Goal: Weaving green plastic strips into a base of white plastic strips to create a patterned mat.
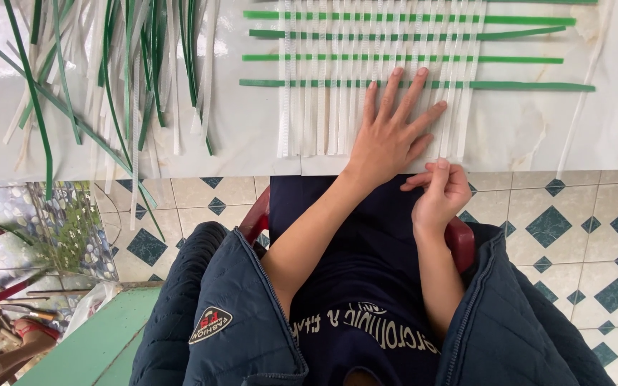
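A partly woven mat (pixel 366 78) of plastic strapping is seen lying on a pale counter (pixel 252 136), near its front edge. White vertical strips (pixel 309 107) are laid side by side, and four green horizontal strips (pixel 523 86) are threaded across them, one above the other. The lower ends of the white strips hang loose, close to the counter's edge.

The left hand (pixel 389 132) is laid flat on the weave, palm down, with the fingers spread and the fingertips reaching the lowest green strip. The white strips beneath it are pressed to the counter.

The right hand (pixel 439 194) is held just beside the left, at the counter's front edge, with its fingers curled together; the end of one white strip at the right side of the mat appears to be pinched between thumb and forefinger, though the grip itself cannot be made out clearly.

A loose heap of green and white strips (pixel 123 78) is spread on the counter to the left, well apart from the mat. A single white strip (pixel 581 100) lies to the right of the weave. Below the counter, a tiled floor (pixel 581 229) with dark diamond patterns is seen, and the person's dark quilted jacket (pixel 230 314) fills the foreground.
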